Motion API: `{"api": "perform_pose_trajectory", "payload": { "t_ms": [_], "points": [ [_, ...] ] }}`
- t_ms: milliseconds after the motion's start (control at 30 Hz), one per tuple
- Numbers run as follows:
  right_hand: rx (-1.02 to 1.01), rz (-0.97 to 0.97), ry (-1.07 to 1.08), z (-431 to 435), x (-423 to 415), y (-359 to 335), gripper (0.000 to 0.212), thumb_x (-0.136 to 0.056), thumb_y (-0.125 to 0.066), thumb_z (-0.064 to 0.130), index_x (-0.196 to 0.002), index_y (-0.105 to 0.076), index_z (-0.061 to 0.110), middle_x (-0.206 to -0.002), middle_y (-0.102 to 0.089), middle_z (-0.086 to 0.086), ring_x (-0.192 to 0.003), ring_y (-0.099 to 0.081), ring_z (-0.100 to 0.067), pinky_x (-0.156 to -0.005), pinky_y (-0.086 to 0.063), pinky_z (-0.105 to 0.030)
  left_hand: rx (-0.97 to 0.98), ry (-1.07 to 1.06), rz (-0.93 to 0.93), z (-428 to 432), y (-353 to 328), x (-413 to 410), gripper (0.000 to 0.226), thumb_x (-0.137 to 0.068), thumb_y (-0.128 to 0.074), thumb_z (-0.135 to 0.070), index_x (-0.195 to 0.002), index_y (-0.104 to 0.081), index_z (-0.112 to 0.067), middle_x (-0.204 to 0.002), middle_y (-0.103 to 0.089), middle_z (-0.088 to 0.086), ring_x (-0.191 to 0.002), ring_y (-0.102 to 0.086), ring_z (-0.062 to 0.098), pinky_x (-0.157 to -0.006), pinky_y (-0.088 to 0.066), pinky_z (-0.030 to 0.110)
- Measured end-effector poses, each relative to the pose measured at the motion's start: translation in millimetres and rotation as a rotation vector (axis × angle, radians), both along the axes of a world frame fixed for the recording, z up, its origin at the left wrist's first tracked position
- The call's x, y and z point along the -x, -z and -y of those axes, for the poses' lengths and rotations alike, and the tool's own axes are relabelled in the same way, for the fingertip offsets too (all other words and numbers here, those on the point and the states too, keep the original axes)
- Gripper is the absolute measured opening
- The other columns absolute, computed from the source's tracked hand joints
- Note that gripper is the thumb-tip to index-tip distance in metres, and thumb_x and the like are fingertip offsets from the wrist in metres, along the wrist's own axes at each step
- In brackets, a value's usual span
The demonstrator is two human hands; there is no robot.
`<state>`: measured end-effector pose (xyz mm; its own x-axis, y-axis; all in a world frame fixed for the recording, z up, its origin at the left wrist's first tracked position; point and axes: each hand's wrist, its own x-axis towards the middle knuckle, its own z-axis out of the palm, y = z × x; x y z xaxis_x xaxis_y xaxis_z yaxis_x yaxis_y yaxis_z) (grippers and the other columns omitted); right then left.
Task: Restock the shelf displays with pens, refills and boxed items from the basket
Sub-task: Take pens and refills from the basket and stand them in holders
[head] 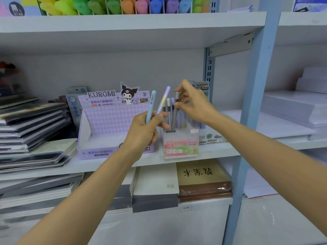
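The purple display box (109,124) at the middle shelf's (221,151) front edge reads "KUROMI" across its raised back card, with "YZ2698/24PCS" in small print below and again on its front lip. The clear pen holder (180,145) just right of it reads "FRUIT SODA" and "HB 0". The blue pen (151,103) carries a barcode. The brown notebook (200,172) on the shelf below bears "教案本", turned sideways.

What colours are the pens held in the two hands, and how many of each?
Blue pen: 1, in left hand
Purple-yellow pen: 1, in left hand
Grey pen: 1, pinched by right hand
Total: 3
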<state>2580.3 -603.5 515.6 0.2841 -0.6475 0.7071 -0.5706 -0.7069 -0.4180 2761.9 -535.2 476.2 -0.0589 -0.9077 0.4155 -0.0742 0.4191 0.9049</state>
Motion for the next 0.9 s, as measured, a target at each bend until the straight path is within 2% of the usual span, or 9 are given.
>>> {"api": "perform_pose_trajectory", "payload": {
  "t_ms": [133,300,467,567,700,833,900],
  "points": [
    [-0.005,-0.011,0.011,3.4,6.1,-2.2,0.029,-0.088,-0.068,0.01,-0.104,-0.045,0.017,-0.086,-0.058,0.003,-0.079,-0.063,-0.022,-0.078,-0.055,-0.041,-0.003,0.002,0.002,1.0,0.5,-0.8,0.022,-0.1,-0.05,-0.022,-0.109,-0.067,-0.011,-0.072,-0.069,0.002,-0.035,-0.031,0.009,-0.037,-0.028,0.019],
    [0.0,0.054,0.016,6.9,4.5,3.8,0.03,-0.088,-0.068,0.01,-0.102,-0.045,0.021,-0.094,-0.061,-0.005,-0.081,-0.065,-0.024,-0.076,-0.057,-0.04,-0.012,-0.002,-0.004,1.7,1.8,-0.8,0.021,-0.1,-0.051,-0.022,-0.108,-0.067,-0.012,-0.074,-0.07,0.002,-0.035,-0.032,0.009,-0.036,-0.029,0.018],
    [0.012,0.087,0.041,7.1,8.4,4.2,0.03,-0.087,-0.069,0.009,-0.098,-0.043,0.022,-0.092,-0.063,-0.004,-0.079,-0.066,-0.022,-0.072,-0.056,-0.029,-0.011,0.01,-0.001,1.8,1.9,-2.3,0.021,-0.1,-0.051,-0.021,-0.108,-0.068,-0.012,-0.074,-0.07,0.002,-0.036,-0.031,0.009,-0.037,-0.029,0.018],
    [-0.025,0.031,0.027,5.3,7.6,2.8,0.027,-0.088,-0.068,0.008,-0.101,-0.046,0.017,-0.09,-0.062,0.0,-0.082,-0.066,-0.02,-0.079,-0.057,-0.037,-0.009,0.006,0.0,3.2,1.5,-1.9,0.021,-0.1,-0.051,-0.021,-0.108,-0.068,-0.012,-0.073,-0.07,0.001,-0.036,-0.031,0.009,-0.037,-0.029,0.017],
    [-0.081,-0.09,0.006,3.9,3.1,-3.9,0.019,-0.091,-0.064,0.011,-0.1,-0.047,0.015,-0.079,-0.067,-0.001,-0.072,-0.069,-0.016,-0.078,-0.056,-0.047,-0.012,0.003,-0.001,3.9,1.9,-1.4,0.02,-0.1,-0.052,-0.022,-0.107,-0.068,-0.013,-0.072,-0.07,0.001,-0.036,-0.032,0.009,-0.037,-0.029,0.017],
    [0.01,-0.082,0.088,6.6,0.3,-1.2,0.008,-0.094,-0.061,0.016,-0.1,-0.061,0.01,-0.089,-0.065,-0.003,-0.085,-0.064,-0.019,-0.084,-0.053,-0.044,-0.012,0.001,0.002,3.7,2.2,-2.6,0.02,-0.1,-0.052,-0.022,-0.107,-0.068,-0.014,-0.072,-0.07,0.0,-0.036,-0.033,0.008,-0.037,-0.03,0.016],
    [0.034,-0.148,0.185,9.6,0.2,0.9,0.015,-0.095,-0.06,0.021,-0.104,-0.069,0.012,-0.099,-0.057,-0.003,-0.094,-0.057,-0.02,-0.089,-0.048,-0.041,-0.011,-0.004,0.003,3.3,1.8,-2.3,0.02,-0.1,-0.052,-0.022,-0.107,-0.069,-0.014,-0.072,-0.07,0.0,-0.036,-0.033,0.008,-0.037,-0.03,0.016]
  ]
}}
